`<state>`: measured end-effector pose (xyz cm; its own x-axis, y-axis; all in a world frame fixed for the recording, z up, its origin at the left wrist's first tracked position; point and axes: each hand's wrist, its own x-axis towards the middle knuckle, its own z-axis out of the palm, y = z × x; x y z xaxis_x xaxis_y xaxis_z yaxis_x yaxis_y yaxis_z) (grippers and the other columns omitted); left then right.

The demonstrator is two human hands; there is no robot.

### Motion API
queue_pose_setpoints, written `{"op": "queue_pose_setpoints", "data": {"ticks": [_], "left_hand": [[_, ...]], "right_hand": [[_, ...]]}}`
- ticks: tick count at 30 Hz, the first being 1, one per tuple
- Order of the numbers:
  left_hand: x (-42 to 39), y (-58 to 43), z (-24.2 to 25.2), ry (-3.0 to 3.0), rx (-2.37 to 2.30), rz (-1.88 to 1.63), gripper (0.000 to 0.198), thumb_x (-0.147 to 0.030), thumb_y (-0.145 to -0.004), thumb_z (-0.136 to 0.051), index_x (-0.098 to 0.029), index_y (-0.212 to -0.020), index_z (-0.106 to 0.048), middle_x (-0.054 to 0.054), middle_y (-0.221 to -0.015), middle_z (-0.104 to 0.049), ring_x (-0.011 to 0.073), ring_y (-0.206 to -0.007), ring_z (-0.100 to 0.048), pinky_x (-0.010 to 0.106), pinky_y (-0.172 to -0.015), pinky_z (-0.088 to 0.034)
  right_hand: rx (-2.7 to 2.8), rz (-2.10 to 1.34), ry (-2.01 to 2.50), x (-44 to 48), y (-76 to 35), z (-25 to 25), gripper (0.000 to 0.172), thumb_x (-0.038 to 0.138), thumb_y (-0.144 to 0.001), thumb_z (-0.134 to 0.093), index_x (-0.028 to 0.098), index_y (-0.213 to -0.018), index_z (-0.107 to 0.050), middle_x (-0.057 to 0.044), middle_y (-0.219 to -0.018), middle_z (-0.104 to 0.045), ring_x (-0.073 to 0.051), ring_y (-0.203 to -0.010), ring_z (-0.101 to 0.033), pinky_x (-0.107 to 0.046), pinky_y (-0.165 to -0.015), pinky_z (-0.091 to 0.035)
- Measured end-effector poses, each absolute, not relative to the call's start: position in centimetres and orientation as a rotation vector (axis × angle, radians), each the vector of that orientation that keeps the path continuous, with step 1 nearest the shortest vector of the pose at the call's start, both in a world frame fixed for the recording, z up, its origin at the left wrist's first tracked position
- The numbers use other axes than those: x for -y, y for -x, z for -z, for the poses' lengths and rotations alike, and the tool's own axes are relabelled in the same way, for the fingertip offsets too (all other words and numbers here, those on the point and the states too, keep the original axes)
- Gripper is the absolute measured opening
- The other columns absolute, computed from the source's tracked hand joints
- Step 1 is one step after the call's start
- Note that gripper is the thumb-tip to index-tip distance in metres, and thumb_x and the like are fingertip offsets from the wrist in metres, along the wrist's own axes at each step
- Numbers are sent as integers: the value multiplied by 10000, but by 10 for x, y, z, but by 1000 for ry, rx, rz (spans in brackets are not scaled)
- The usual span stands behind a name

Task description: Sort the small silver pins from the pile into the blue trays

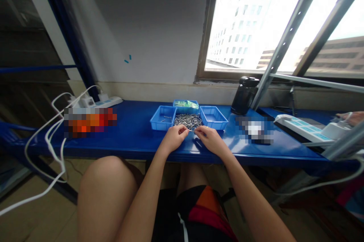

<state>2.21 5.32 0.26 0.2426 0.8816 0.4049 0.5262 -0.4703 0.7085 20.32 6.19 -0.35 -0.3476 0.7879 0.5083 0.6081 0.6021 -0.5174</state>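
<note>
My left hand (174,138) and my right hand (209,138) meet near the table's front edge, both with fingers pinched. A thin silver metal piece (191,131) spans the small gap between my fingertips; its exact kind is too small to make out. Just behind my fingers lies a heap of small slender metal pieces (188,121), like rivets or nails. On its left stands a blue bin (162,125) with a few such pieces in it. Another blue bin (215,125) is on the right. Behind the heap, a third blue bin (174,105) holds green-tinted plastic packaging (186,104).
A black bottle (243,96) stands beside a metal post. Power strips lie left (109,102) and right (303,128), with white cables (49,143) hanging off the left side. Blurred objects rest on the blue table (133,139). Another person's hand (356,118) shows at the right edge.
</note>
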Motion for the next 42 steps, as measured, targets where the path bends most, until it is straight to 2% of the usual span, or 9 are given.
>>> {"op": "queue_pose_setpoints", "data": {"ticks": [4, 8, 11, 15, 19, 24, 27, 32, 42], "left_hand": [[-54, -22, -3, -2092, -1280, -1122, 294, -360, -827, -416, -154, -700, -582, 12, -660, -613, 147, -645, -545, 239, -604, -377], [-55, -21, -3, -2100, -1276, -1133, 318, -367, -838, -395, -153, -674, -563, 8, -645, -601, 141, -628, -531, 240, -590, -367], [-55, -21, -2, -2097, -1279, -1137, 338, -382, -839, -391, -152, -656, -558, 11, -634, -595, 142, -617, -526, 244, -583, -371], [-56, -22, 0, -1989, -1286, -1179, 298, -398, -831, -418, -158, -794, -589, 20, -690, -624, 152, -654, -568, 245, -605, -411], [-57, -22, 1, -1916, -1312, -1207, 302, -405, -818, -451, -163, -933, -590, 28, -722, -637, 163, -679, -593, 251, -617, -438], [-56, -22, 0, -1992, -1329, -1168, 284, -389, -814, -457, -162, -873, -617, 26, -701, -634, 157, -654, -574, 250, -609, -427], [-56, -22, -1, -2006, -1331, -1168, 284, -389, -816, -453, -163, -859, -619, 25, -712, -637, 158, -667, -573, 252, -625, -427], [-55, -22, -1, -2016, -1319, -1149, 281, -385, -821, -449, -163, -866, -615, 23, -717, -632, 158, -676, -570, 256, -637, -422], [-55, -21, -2, -2021, -1305, -1140, 284, -380, -819, -448, -161, -853, -626, 26, -703, -634, 160, -667, -570, 259, -631, -420]], "right_hand": [[2039, -370, 1072, -59, -203, 2, 147, 267, -824, -496, 184, -924, -565, -8, -758, -605, -125, -652, -562, -234, -642, -436], [2074, -406, 1009, -54, -203, -2, 104, 276, -817, -504, 180, -827, -543, 1, -739, -587, -108, -615, -532, -215, -599, -424], [2095, -385, 993, -51, -202, -4, 141, 292, -824, -499, 178, -775, -565, 0, -703, -590, -114, -611, -524, -219, -593, -415], [2040, -323, 1060, -52, -203, -4, 184, 316, -831, -490, 182, -797, -611, -5, -671, -595, -132, -608, -535, -239, -603, -420], [1911, -246, 1161, -59, -206, -2, 228, 319, -824, -486, 177, -925, -634, -36, -781, -631, -148, -652, -567, -279, -683, -447], [1748, -247, 1272, -66, -209, 0, 384, 325, -802, -505, 152, -1139, -573, -91, -1006, -636, -174, -737, -608, -338, -804, -450], [1725, -237, 1282, -68, -210, 2, 455, 328, -793, -518, 120, -1197, -537, -122, -1043, -626, -205, -824, -614, -362, -864, -430], [1631, -219, 1278, -68, -211, 3, 497, 341, -791, -511, 143, -1247, -491, -146, -1210, -532, -187, -757, -617, -368, -823, -459], [1574, -214, 1341, -72, -213, 6, 558, 368, -775, -520, 148, -1284, -456, -155, -1215, -528, -190, -732, -617, -370, -804, -471]]}}
